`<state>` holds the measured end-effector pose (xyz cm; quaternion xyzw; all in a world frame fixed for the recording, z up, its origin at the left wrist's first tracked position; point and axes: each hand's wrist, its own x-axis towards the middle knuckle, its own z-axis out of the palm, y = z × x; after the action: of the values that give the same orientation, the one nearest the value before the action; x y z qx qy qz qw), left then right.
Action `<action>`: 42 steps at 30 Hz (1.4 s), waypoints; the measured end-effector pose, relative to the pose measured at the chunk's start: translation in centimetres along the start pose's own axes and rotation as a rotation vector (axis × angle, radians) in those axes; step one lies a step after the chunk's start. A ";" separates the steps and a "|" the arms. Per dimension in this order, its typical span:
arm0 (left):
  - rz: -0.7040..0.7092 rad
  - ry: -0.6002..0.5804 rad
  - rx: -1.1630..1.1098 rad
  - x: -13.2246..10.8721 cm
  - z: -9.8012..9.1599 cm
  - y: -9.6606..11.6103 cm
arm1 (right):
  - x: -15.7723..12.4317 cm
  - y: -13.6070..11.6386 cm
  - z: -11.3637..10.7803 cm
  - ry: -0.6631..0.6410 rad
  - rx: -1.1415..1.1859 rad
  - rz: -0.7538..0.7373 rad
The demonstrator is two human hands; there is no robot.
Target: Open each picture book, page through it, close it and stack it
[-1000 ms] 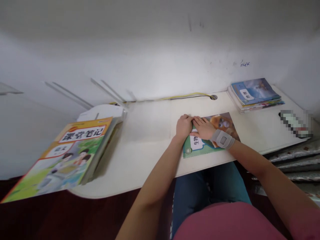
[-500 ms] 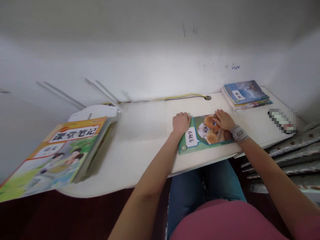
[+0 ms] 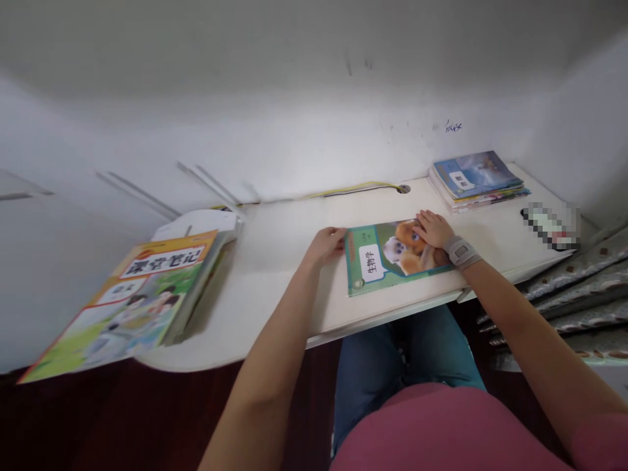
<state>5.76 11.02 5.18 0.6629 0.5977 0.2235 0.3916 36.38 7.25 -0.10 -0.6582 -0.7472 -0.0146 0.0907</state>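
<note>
Head view: green paper biology textbook with a golden-monkey cover (image 3: 377, 261), long axis running sideways, flat on a white desk (image 3: 275, 275). Right hand (image 3: 432, 229) on its far right corner, fingers spread flat, gripping nothing; left hand (image 3: 324, 246) just off its left edge, fingers loosely curled, empty.

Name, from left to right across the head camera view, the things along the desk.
classroom-notes book → left hand → biology textbook → stack of books → pixelated object
</note>
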 end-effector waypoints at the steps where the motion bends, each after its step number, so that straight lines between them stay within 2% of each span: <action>1: -0.013 -0.035 -0.108 -1.1 -0.1 -0.4 | 0.1 0.0 0.0 0.002 -0.005 0.001; 4: -0.090 -0.163 -0.444 -4.8 0.1 -1.5 | 0.1 0.0 -0.1 0.000 -0.024 0.004; 5: -0.114 -0.190 -0.500 -6.2 0.1 -1.8 | 0.0 -0.1 -0.2 -0.002 -0.031 0.002; 7: -0.130 -0.202 -0.472 -9.1 0.2 -2.3 | -0.5 -0.4 -0.3 -0.008 -0.045 -0.023; 9: -0.123 -0.171 -0.324 -12.0 0.2 -2.8 | -1.3 -0.9 -0.4 -0.018 -0.054 -0.075; 12: -0.164 -0.061 -0.077 -15.9 0.3 -3.5 | -2.9 -1.8 -0.4 -0.026 -0.051 -0.147; 15: -0.217 0.074 -0.088 -18.6 0.6 -4.4 | -4.4 -2.6 -0.5 -0.030 -0.040 -0.171; 17: -0.199 0.154 -0.116 -19.7 1.1 -5.0 | -5.1 -2.9 -0.6 -0.035 -0.031 -0.181; 19: -0.192 0.205 -0.100 -20.4 1.8 -5.6 | -5.5 -3.2 -0.6 -0.033 -0.021 -0.186; 20: -0.212 0.194 -0.116 -20.6 2.2 -5.8 | -5.6 -3.2 -0.6 -0.033 -0.017 -0.185; 22: -0.291 0.078 -0.249 -21.1 3.3 -5.8 | -5.6 -3.4 -0.6 -0.036 -0.011 -0.178; 24: -0.373 -0.055 -0.490 -21.4 4.3 -5.4 | -5.6 -3.5 -0.6 -0.044 -0.002 -0.175; 26: -0.420 -0.086 -0.694 -21.9 5.2 -4.5 | -5.5 -3.5 -0.7 -0.048 0.011 -0.168; 28: -0.416 -0.016 -0.761 -22.4 5.8 -3.6 | -5.4 -3.4 -0.8 -0.049 0.031 -0.165; 31: -0.329 0.086 -0.679 -23.0 6.4 -2.7 | -5.3 -2.8 -0.9 -0.064 0.073 -0.197; 35: -0.244 0.175 -0.646 -22.8 6.7 -2.6 | -4.7 -1.2 -0.9 -0.096 0.115 -0.254; 38: -0.294 0.174 -0.795 -22.2 6.2 -3.0 | -3.9 0.7 -1.0 -0.066 0.109 -0.272; 40: -0.374 0.182 -0.902 -21.7 5.3 -3.0 | -3.2 1.9 -1.1 -0.027 0.100 -0.225; 42: -0.444 0.238 -0.981 -21.1 3.9 -2.3 | -2.5 3.0 -1.3 0.012 0.096 -0.168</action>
<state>3.40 -10.43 4.64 0.2307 0.5893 0.4612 0.6220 39.81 5.01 0.48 -0.5881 -0.7990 0.0097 0.1249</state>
